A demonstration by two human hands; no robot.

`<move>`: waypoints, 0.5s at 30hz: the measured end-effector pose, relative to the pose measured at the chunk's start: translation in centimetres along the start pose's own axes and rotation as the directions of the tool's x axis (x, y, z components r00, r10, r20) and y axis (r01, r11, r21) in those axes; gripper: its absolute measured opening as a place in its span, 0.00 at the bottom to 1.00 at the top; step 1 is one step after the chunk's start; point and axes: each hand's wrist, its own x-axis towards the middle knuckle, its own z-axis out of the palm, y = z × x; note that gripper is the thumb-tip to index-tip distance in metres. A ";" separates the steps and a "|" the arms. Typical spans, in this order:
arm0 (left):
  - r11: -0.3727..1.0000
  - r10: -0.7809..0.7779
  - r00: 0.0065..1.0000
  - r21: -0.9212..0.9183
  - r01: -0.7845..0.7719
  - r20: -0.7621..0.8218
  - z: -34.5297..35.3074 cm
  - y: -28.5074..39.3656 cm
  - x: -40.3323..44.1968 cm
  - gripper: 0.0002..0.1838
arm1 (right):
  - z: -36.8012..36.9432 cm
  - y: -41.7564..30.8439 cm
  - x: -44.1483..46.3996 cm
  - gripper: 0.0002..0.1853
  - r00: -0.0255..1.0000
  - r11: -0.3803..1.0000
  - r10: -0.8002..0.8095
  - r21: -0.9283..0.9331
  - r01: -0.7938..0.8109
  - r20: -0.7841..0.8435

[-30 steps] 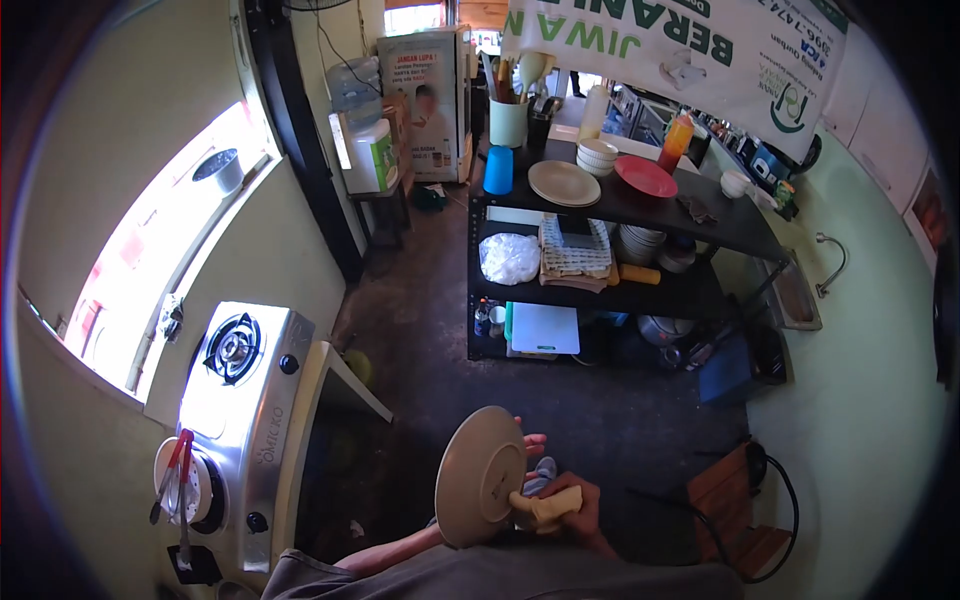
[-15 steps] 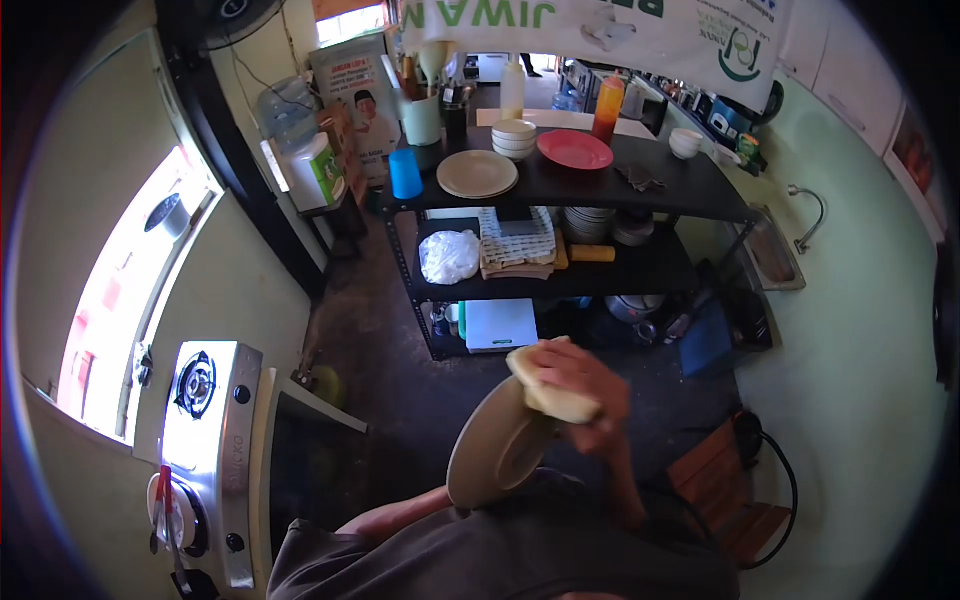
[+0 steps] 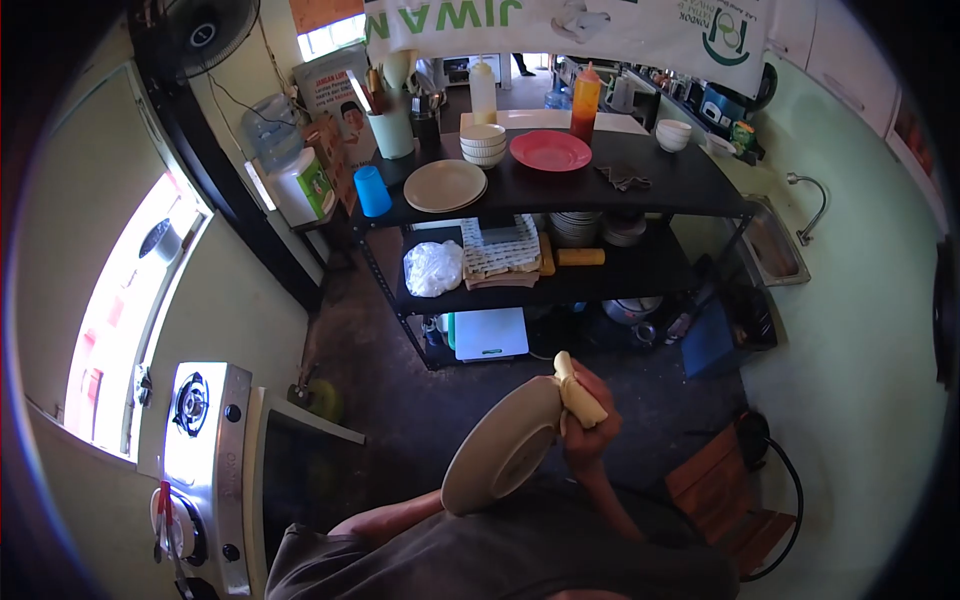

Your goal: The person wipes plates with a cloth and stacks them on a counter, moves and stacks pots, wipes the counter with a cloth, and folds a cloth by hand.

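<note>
Head view: right hand (image 3: pixel 588 441) clamped on cloth (image 3: pixel 579 398), left hidden behind plate (image 3: pixel 495 440), shelf (image 3: pixel 545 203) beyond.

A kitchen: a two-burner stove (image 3: pixel 232 470) stands at eight o'clock, a sink (image 3: pixel 775 247) with a tap (image 3: pixel 803 238) at three, a black rack (image 3: pixel 545 197) of plates (image 3: pixel 445 187), bowls (image 3: pixel 483 150) and squeeze bottles (image 3: pixel 585 112) at twelve.

L hand hidden bhnd held plate (image 3: pixel 500 447), banner (image 3: pixel 660 35) cut off @ top edge.
</note>
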 end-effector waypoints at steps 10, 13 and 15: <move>0.990 -0.137 0.984 -0.058 0.131 -0.114 -0.9 -1.1 1.4 0.31 | -0.3 0.9 -0.3 0.20 0.981 0.962 0.196 0.195 -0.190 -0.011; 0.976 -0.204 0.964 -0.118 0.185 -0.171 -1.1 -2.3 1.5 0.31 | -0.1 1.5 -1.5 0.18 0.948 0.922 0.311 0.262 -0.284 -0.065; 0.962 -0.251 0.943 -0.161 0.219 -0.217 -1.6 -2.7 1.5 0.31 | 0.1 3.1 -3.5 0.17 0.921 0.912 0.365 0.247 -0.326 -0.133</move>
